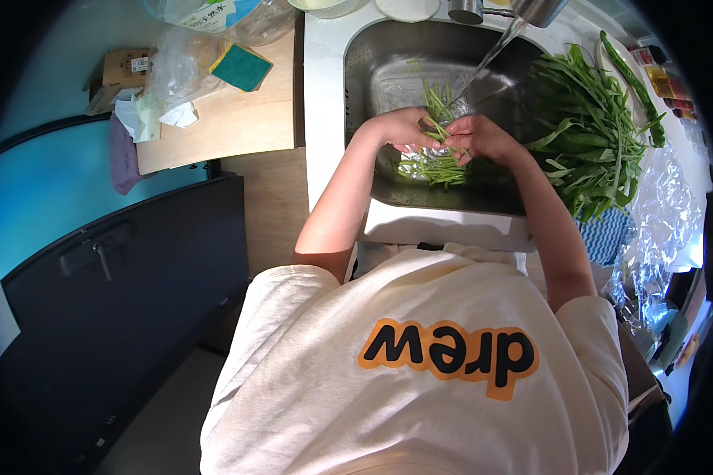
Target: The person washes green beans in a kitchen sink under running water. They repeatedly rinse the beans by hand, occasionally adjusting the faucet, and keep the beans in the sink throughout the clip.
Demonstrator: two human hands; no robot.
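Over a stainless steel sink [386,47], my left hand [405,127] grips a small bunch of green stems [435,98]. My right hand [475,138] meets it from the right, its fingertips pinching stems near the left thumb. Water [496,48] runs from the faucet [538,10] just beyond both hands. Below them, cut stem pieces [442,171] lie in the basin over something shiny, partly hidden by my hands. A large heap of long-leaved greens [591,136] sits along the sink's right side, beside my right forearm.
A long green pepper [633,77] lies on a white plate at the right, near several bottles [668,83]. Crumpled clear plastic [659,219] and a blue wavy-patterned cloth [606,234] are at the front right. A green-yellow sponge [242,67] rests on the wooden counter [243,122] at left.
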